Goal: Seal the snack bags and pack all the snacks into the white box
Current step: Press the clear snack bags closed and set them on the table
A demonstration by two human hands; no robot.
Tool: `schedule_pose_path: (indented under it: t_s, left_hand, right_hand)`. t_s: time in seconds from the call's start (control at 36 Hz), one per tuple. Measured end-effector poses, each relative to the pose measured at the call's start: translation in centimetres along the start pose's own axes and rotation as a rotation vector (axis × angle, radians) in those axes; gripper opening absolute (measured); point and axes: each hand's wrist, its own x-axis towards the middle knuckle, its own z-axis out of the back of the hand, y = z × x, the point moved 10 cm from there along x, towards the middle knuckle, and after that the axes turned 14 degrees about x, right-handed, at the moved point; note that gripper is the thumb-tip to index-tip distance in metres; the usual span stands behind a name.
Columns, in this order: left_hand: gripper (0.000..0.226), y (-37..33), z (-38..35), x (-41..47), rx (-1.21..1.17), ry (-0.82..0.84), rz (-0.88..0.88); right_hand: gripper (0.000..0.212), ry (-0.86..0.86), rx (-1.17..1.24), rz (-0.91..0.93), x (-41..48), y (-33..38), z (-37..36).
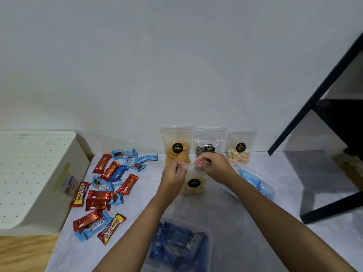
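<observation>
item: snack bag (193, 186), clear, pale contents, black label.
location: table (222, 222) centre, in front of three pouches (209, 138) leaning on wall; held up by top edge.
left hand (173, 173): fingers curled, pinching left end of top strip.
right hand (211, 163): fingers curled, pinching right end of same strip.
white box (29, 173): far left, lid on, well apart from bag.
risks: pressure at ends only, so middle of zip may be left unsealed; trapped air may bulge bag; hard squeeze may crush contents; forearm may sweep loose bars (106, 189) off edge.
</observation>
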Motion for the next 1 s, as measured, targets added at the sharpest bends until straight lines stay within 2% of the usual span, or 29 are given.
schedule_pose_path:
  t_s: [0.19, 0.36, 0.47, 0.58, 0.72, 0.83, 1.0]
  left_hand:
    - [0.005, -1.0, 1.6, 0.1, 0.070, -0.050, -0.076]
    - [0.003, -0.7, 1.8, -0.3, 0.031, -0.041, -0.005]
    - [0.005, -0.8, 2.4, -0.7, 0.024, -0.166, 0.023]
    - [0.023, 0.3, 3.0, -1.7, -0.023, -0.289, 0.157]
    - [0.023, 0.4, 0.6, -2.5, -0.116, -0.159, 0.193]
    - [0.024, 0.6, -0.5, -2.8, -0.196, -0.131, 0.243]
    - [0.010, 0.9, -1.1, -2.3, -0.242, -0.060, 0.317]
  right_hand:
    - [0.012, 0.005, -0.007, 0.009, -0.3, -0.3, -0.1]
    - [0.013, -0.034, 0.005, 0.037, -0.8, -0.4, 0.7]
    - [0.014, -0.063, -0.007, 0.069, -0.9, 0.3, 0.8]
    - [0.015, -0.059, -0.034, 0.102, -1.4, 0.7, 0.8]
    - [0.014, -0.035, -0.047, 0.155, -1.9, 0.9, 0.6]
    - [0.014, -0.001, -0.064, 0.182, -2.2, 1.1, 0.3]
    - [0.016, 0.044, -0.030, 0.125, -2.3, 0.5, 0.0]
